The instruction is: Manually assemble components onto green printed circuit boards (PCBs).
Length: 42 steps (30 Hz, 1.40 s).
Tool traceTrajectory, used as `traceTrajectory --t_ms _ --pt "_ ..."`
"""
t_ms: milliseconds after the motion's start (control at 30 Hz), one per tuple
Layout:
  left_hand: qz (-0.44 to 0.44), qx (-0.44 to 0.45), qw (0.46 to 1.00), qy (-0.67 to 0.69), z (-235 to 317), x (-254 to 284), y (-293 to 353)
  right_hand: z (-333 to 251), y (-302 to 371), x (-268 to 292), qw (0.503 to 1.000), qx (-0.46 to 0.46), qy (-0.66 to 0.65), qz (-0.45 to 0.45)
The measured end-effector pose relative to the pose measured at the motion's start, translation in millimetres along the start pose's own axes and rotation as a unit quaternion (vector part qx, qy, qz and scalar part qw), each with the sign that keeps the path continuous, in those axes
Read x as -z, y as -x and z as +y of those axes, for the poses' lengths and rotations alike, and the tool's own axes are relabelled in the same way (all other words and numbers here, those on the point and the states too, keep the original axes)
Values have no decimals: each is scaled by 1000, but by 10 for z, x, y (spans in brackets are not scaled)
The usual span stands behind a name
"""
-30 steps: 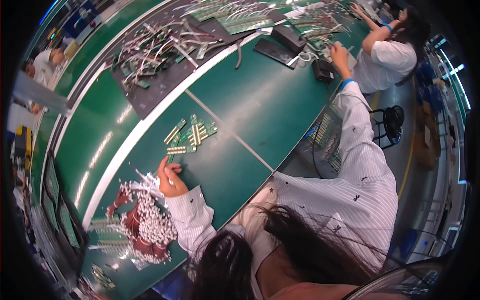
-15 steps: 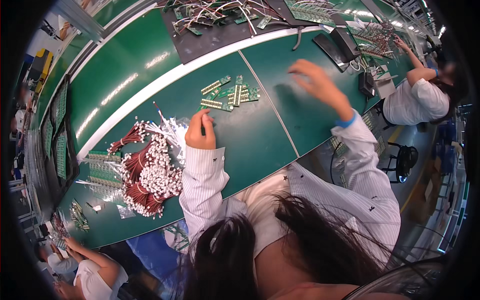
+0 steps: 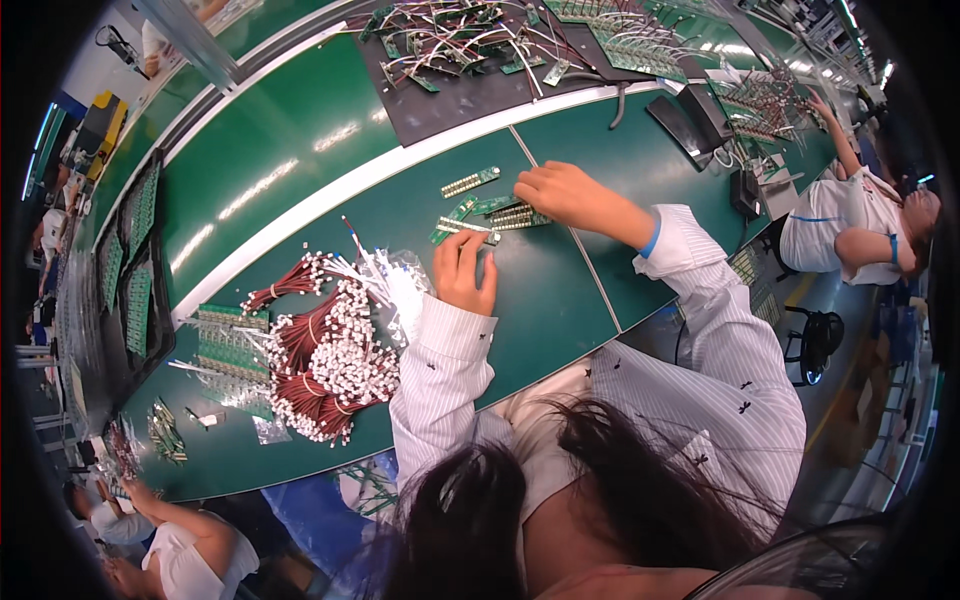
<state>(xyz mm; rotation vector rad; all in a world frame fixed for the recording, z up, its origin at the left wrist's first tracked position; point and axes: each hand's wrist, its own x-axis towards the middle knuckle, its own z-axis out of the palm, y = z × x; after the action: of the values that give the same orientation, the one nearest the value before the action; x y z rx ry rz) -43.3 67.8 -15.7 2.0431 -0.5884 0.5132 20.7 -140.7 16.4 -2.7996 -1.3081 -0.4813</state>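
Small green circuit boards with rows of pale parts lie in a loose group on the green table. My left hand (image 3: 463, 277) is at the near side of the group. Its fingers are stretched out, the thumb apart, and the tips touch the end of one narrow board (image 3: 464, 228). From the right my right hand (image 3: 565, 194) reaches over the group, fingers bent down onto several boards (image 3: 518, 216); its thumb is hidden. Slightly apart, at the far side, lies a single board (image 3: 470, 183).
Left of my left hand lie bundled dark red cables (image 3: 310, 330) with white connectors, white leads (image 3: 385, 280) in clear plastic and green panels (image 3: 230, 340). A dark mat (image 3: 450, 105) beyond holds wired boards. Black devices (image 3: 703, 118) stand at right. Other people sit on both sides.
My right hand has come left and down onto the boards, its fingers now bent. My left hand has extended its fingers to the boards. The boards lie differently. The whole view has shifted somewhat.
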Motion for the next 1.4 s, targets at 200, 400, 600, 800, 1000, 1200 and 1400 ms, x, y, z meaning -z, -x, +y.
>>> traceTrajectory --t_ms 200,400,600,800,1000,1200,1400 --pt "14 331 762 556 -113 -143 60 -329 -173 432 991 83 -73 73" --pt "-249 326 707 576 -283 123 48 -542 -271 491 950 125 -277 71" --pt "-221 333 691 602 -209 170 25 -113 -489 506 836 -45 -545 -41" --pt "-139 383 751 520 -176 59 37 1317 -549 -349 910 -406 10 85" --pt "-85 183 979 6 -18 72 10 1563 -510 -588 886 -451 -17 107" --pt "-105 198 973 48 49 99 7 1505 -667 -47 860 -326 -302 251" --pt "-34 277 922 269 -100 73 8 856 -666 782 817 -233 -498 176"
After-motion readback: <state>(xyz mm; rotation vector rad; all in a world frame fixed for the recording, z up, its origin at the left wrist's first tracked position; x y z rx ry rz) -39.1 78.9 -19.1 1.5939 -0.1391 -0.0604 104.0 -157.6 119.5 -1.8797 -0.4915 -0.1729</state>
